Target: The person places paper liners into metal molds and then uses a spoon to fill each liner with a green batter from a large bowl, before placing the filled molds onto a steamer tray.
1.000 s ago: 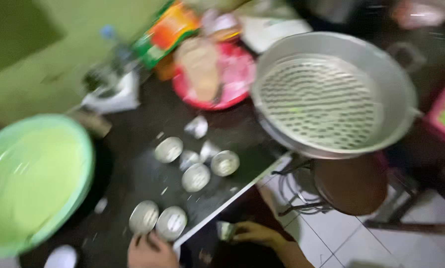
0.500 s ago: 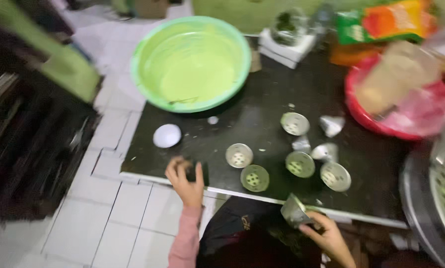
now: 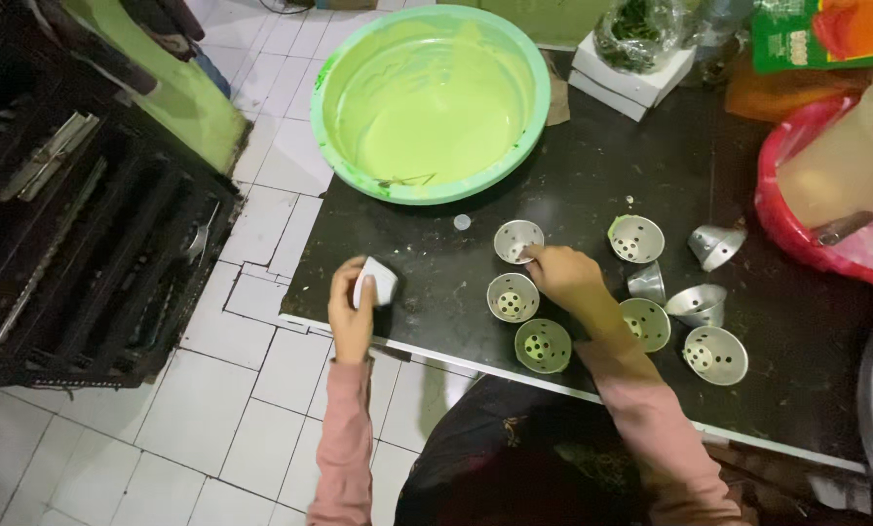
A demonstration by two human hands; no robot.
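While left hand [image 3: 351, 312] fingers clasp a white cup [image 3: 375, 284], right hand [image 3: 565, 275] fingertips on a perforated metal cup [image 3: 517, 241] (upright).

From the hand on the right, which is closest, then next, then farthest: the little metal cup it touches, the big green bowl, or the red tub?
From the right hand:
1. Little metal cup, at its fingertips, just up-left.
2. Red tub, across the dark table at the right edge.
3. Big green bowl, at the far left corner; a close call with the tub.
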